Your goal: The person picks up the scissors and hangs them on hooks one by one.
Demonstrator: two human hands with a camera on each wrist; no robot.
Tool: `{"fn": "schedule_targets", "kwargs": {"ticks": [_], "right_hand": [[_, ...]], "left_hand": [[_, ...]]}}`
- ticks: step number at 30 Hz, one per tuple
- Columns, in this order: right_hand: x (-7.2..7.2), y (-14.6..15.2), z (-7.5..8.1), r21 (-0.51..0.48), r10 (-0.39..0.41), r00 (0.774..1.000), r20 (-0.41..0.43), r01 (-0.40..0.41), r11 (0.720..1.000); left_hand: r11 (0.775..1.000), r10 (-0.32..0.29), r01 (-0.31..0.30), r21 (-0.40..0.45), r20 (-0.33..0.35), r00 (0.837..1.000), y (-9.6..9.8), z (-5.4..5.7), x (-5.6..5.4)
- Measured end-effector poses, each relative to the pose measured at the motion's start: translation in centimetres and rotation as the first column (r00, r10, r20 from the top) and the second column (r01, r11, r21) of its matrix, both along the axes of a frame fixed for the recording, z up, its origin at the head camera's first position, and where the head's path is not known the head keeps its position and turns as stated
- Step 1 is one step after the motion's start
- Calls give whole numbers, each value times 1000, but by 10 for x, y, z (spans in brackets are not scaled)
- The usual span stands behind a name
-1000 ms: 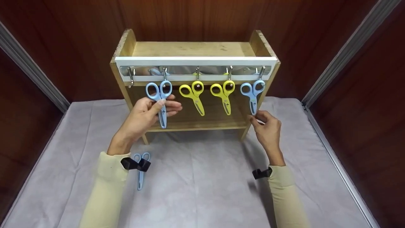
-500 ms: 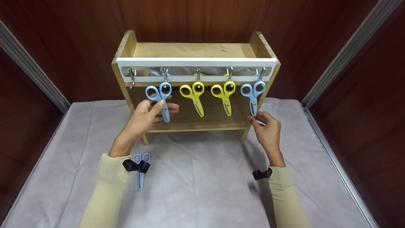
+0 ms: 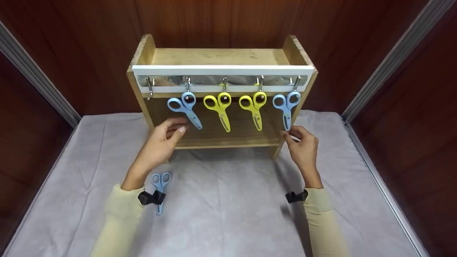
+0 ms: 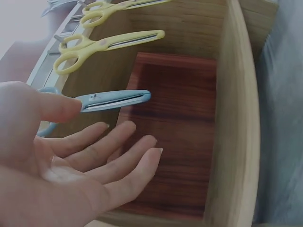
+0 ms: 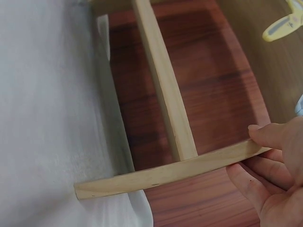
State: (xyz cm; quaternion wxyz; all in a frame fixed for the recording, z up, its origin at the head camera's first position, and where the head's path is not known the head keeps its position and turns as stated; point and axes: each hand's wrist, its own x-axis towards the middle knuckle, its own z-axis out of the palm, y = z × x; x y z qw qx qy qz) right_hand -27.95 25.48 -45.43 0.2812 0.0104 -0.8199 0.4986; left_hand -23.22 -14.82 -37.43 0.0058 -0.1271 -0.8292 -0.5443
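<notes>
My left hand is just below and left of light blue scissors, which hang tilted by one handle loop from the second hook from the left. Its fingers are spread and loose in the left wrist view, with the thumb overlapping the blue scissors there. Two yellow scissors and another blue pair hang on the hooks to the right. My right hand pinches the side panel of the wooden shelf between thumb and fingers, just beneath the rightmost scissors.
The hook rack, a white board with a metal strip, runs along the shelf's top front. Its leftmost hook stands beside the tilted scissors. More blue scissors lie on the grey cloth, partly behind the left wrist's black camera mount.
My left hand has let go of the blue scissors and drawn down and left. The scissors now hang from the hook, blades swung to the right. My right hand stays on the shelf.
</notes>
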Motion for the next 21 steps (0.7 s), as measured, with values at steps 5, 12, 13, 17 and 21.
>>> {"fn": "schedule_targets", "kwargs": {"ticks": [5,12,13,17,21], "right_hand": [[1,0,0,12,-7,1000,12,7,1000],[1,1,2,36,-5,1000,19,4,999],[0,1,2,40,-5,1000,21,5,999],[1,1,2,48,-7,1000,29,6,999],[1,1,2,40,-2,1000,23,1,999]], "left_hand": [[990,51,-55,-131,-37,998,-4,-12,9],[950,81,-105,-294,-93,992,-11,-32,20],[942,85,-113,-315,-101,991,-12,-35,21],[914,108,-160,-374,-158,982,-15,-47,24],[877,127,-218,-428,-230,965,-19,-61,27]]}}
